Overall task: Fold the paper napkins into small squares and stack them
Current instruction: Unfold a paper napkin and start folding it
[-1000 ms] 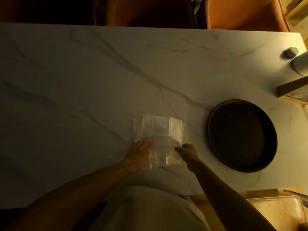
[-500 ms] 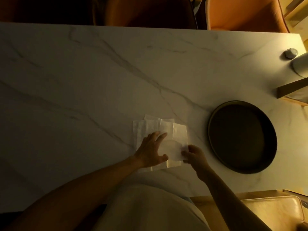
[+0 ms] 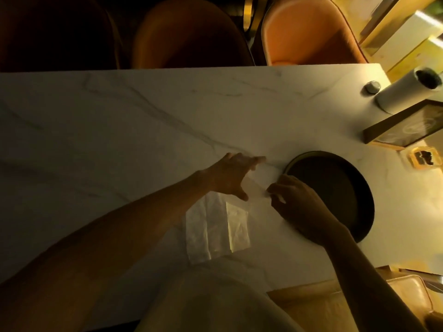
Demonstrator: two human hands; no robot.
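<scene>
At centre frame a folded napkin point(image 3: 260, 178) is pinched at its near edge by the right hand point(image 3: 299, 204) beside the dark tray point(image 3: 359, 188), pressed by the spread left hand point(image 3: 230, 176), with more napkins point(image 3: 215, 231) lying below on the surface point(image 3: 119, 128).

- A white marble table point(image 3: 119, 121) with grey veins fills the view under dim, warm yellow light.
- Orange upholstered chairs point(image 3: 309, 32) stand along its far edge, one brighter than the others.
</scene>
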